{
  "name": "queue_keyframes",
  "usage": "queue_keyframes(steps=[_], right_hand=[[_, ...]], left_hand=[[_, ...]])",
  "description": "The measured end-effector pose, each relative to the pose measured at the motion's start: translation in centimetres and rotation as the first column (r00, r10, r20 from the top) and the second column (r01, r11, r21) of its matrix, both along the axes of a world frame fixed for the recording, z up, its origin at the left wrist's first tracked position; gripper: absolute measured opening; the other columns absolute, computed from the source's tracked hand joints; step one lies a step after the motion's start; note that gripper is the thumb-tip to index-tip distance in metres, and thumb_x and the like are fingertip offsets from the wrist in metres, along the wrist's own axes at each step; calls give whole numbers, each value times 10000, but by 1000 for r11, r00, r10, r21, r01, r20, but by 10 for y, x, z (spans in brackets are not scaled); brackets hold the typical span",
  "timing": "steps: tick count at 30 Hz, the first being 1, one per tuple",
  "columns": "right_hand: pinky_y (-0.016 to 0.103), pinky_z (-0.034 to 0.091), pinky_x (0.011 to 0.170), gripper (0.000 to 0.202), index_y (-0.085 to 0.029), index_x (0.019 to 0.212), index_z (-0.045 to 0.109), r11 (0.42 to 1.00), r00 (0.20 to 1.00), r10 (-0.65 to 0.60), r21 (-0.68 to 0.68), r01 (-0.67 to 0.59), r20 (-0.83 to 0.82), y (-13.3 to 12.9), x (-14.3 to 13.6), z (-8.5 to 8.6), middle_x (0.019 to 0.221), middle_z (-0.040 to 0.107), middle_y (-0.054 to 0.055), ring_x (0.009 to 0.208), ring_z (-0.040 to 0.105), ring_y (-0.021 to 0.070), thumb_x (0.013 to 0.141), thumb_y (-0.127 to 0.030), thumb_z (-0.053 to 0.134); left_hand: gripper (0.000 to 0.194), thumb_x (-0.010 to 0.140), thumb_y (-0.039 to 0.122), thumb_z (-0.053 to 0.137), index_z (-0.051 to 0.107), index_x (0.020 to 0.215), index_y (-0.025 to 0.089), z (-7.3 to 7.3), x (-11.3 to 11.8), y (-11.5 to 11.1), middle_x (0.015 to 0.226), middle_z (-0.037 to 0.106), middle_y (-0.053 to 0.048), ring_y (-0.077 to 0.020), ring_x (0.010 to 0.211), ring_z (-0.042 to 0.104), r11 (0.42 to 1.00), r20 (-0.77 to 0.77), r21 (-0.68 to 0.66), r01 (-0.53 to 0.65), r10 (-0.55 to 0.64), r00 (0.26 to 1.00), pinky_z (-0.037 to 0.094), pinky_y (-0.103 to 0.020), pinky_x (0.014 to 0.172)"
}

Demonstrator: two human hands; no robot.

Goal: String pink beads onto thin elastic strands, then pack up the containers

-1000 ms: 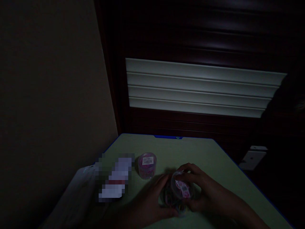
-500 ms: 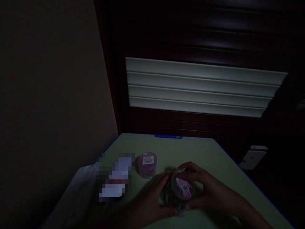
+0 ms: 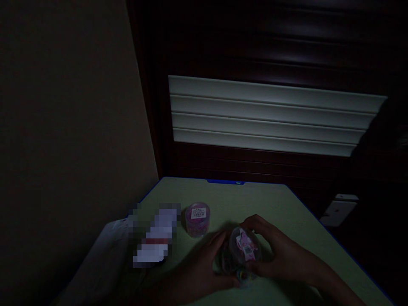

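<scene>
In the dim light, my right hand grips a round clear plastic piece with a pink-and-white label, tilted on its side. Whether it is a lid or a whole tub I cannot tell. My left hand curves around the left side of a clear tub just below it, thumb near the front. Small coloured rings, perhaps hair ties, show at the tub's lower front. Much of this tub is in shadow. Farther back and left stands another clear round tub with pinkish contents and a white label on top.
The pale green table has a blue edge. A blurred-out pale item lies at the left, beside a whitish plastic-looking bag. Behind stands a dark slatted panel with pale slats. A white box is beyond the right edge.
My right fingers have shifted slightly off the top of the labelled round piece, so more of it shows. More of the coloured rings are visible below. The other tub has not moved.
</scene>
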State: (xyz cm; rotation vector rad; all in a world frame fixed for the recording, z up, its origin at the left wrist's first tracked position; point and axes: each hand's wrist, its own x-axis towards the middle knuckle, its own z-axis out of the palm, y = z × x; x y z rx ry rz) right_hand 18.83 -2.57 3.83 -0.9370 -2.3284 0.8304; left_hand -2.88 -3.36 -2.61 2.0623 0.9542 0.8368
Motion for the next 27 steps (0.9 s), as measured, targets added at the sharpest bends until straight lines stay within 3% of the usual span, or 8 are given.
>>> queue_keyframes(steps=[7,15,21,27], right_hand=[[293,427,809,461,-208,1034,507,999,1000,-10,49,10,-15,-2,-6,1,993,485,19,918,489,168,598,-131,635],[300,427,798,402,-205,990,511,1000,1000,-7,13,7,29,-2,-6,0,973,477,21,901,484,174,611,-146,630],[323,422,821,413,-210,1019,514,999,998,-34,-17,35,59,0,-4,-5,990,471,30,917,480,188,634,-216,664],[337,421,823,480,-200,1080,513,993,987,-113,39,109,114,-4,-7,-5,1045,469,60,969,466,219,643,-287,691]], left_hand=[[810,606,345,751,330,1295,285,-3,-1,1,1310,412,-59,-270,1180,392,1000,20,-1,-5,5,1000,328,-415,987],[830,603,332,750,319,1309,265,-4,-1,0,1313,405,-77,-279,1185,383,1000,23,-18,0,0,1000,316,-426,993],[838,598,359,749,318,1311,271,-1,-1,-1,1313,408,-67,-277,1190,379,1000,17,-25,-2,3,1000,310,-428,995],[854,597,377,750,304,1319,283,-4,-3,1,1319,405,-52,-268,1193,377,1000,-4,-11,-10,10,1000,320,-401,995]])
